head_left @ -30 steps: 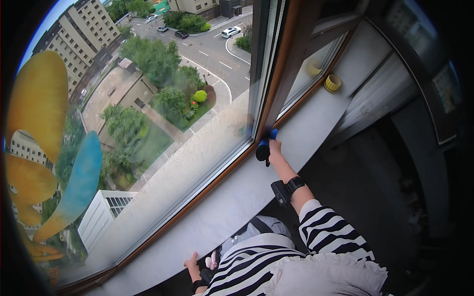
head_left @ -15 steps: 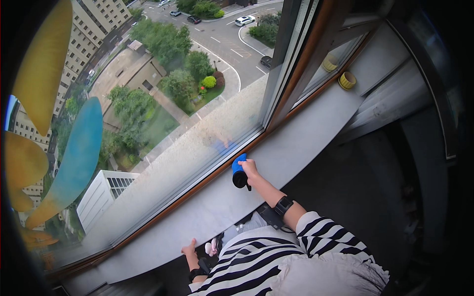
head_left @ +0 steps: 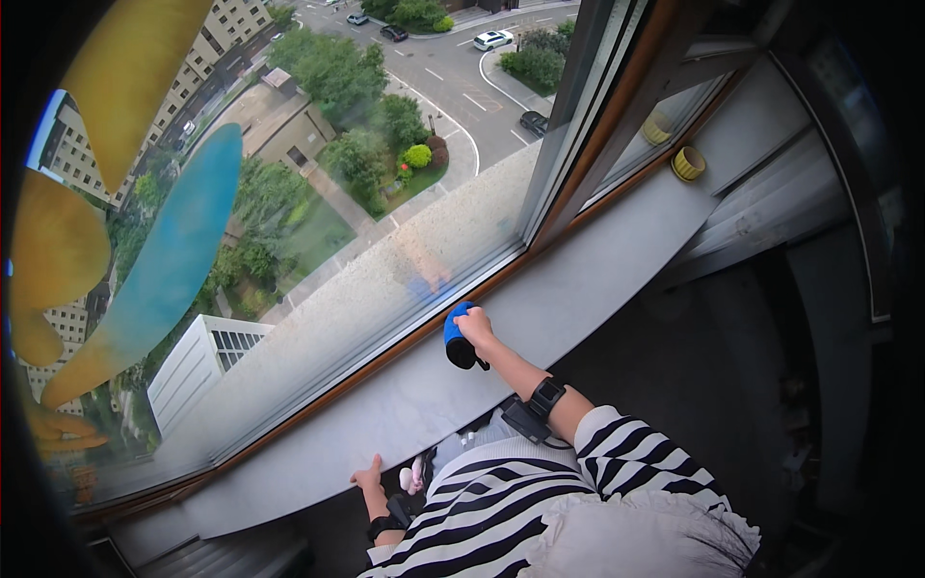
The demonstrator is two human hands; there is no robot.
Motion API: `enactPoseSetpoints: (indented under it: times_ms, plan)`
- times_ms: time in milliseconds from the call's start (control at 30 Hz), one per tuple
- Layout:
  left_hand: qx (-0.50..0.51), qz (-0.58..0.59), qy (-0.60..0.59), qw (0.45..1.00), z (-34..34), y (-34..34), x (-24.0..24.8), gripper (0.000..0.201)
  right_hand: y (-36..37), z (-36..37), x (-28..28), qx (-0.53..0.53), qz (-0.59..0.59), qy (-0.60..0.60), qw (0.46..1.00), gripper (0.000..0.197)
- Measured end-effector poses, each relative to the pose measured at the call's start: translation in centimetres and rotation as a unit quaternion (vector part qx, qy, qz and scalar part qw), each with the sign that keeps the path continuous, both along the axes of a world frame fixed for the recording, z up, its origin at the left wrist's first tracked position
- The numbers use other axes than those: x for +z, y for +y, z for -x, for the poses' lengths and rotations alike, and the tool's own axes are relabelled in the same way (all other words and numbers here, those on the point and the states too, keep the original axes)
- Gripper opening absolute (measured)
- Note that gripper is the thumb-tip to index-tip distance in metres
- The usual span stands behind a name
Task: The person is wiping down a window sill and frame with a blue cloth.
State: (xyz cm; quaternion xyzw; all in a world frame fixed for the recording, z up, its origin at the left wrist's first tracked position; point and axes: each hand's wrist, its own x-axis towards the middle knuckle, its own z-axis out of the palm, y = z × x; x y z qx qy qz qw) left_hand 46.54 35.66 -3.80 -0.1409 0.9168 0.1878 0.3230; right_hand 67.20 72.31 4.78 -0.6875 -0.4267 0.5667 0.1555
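Observation:
My right hand grips a blue and black cleaning tool, pressed to the grey window sill close to the brown lower frame of the big window. My left hand rests flat on the sill's near edge, fingers apart, holding nothing. Both wrists wear black bands, and my sleeves are black and white striped.
A small yellow cup stands on the sill at the far right by the window's upright post. Yellow and blue stickers cover the left of the glass. Below the sill the floor is dark.
My right hand has slid the blue tool leftward along the sill, away from the upright post. My left hand has stayed on the sill's edge.

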Motion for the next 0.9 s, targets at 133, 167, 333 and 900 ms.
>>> enactPoseSetpoints:
  times_ms: [133, 167, 333, 900]
  plan:
    - [0.001, -0.002, 0.005, 1.0, -0.7, 0.9, 1.3, 0.117, 4.7, -4.7, -1.3, -0.069, -0.03, -0.038, 0.996, 0.024]
    - [-0.003, 0.004, 0.004, 1.0, -0.9, 0.9, 1.5, 0.117, 5.3, -5.3, 0.5, -0.065, -0.029, -0.045, 0.996, 0.025]
    - [-0.026, 0.016, 0.017, 0.999, -0.7, 1.0, 1.3, 0.117, 4.3, -3.6, 2.0, 0.015, -0.034, -0.093, 0.995, 0.026]
    - [0.013, 0.001, 0.045, 0.999, -2.0, 1.7, 2.2, 0.113, 5.0, -3.7, 3.0, 0.113, -0.04, -0.101, 0.988, 0.029]
